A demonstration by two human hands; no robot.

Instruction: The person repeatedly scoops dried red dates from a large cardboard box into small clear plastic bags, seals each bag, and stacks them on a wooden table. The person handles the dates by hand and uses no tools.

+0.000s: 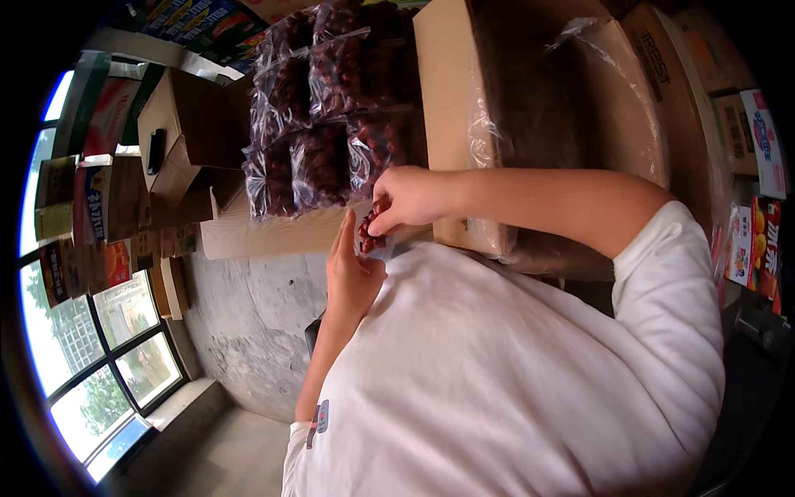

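Observation:
In front of my chest, my left hand [355, 270] holds a small clear plastic bag [386, 250], its fingers stretched up along one side. My right hand [407, 197] reaches across to the mouth of this bag, gripping dark red dried fruits [375, 239] that look like jujubes. Whether some of these lie in the bag or all are in the fingers is hard to tell. Just beyond both hands, filled clear bags of similar dark red fruit [320, 158] lie packed in rows on a pale wooden tabletop [273, 239].
A large cardboard box [450, 112] with a clear plastic liner [490, 133] stands open to the right. An open carton [186, 133] with a dark phone-like object [156, 151] sits left. Stacked printed cartons [93, 205] line the window [105, 354]; more boxes [767, 248] stand far right.

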